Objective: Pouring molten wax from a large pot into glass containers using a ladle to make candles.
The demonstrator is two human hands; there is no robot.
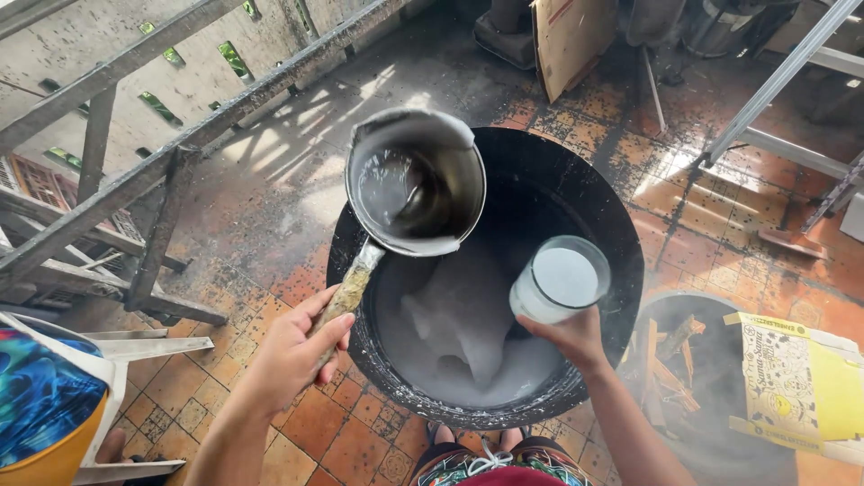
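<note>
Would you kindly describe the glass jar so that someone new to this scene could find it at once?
Start at the big black wok of milky white liquid in the middle of the tiled floor. Over its right side, the right hand holds the glass jar from below. It is clear and filled with white liquid, unlike the grey metal ladle held by the left hand.

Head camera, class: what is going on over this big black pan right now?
A person stands over a wide black pan that holds a milky white liquid. The left hand grips the handle of a metal ladle pot, held above the pan with some liquid inside. The right hand holds a glass jar full of white liquid over the pan. A fire pit with wood sits beside it on the tiled floor.
</note>
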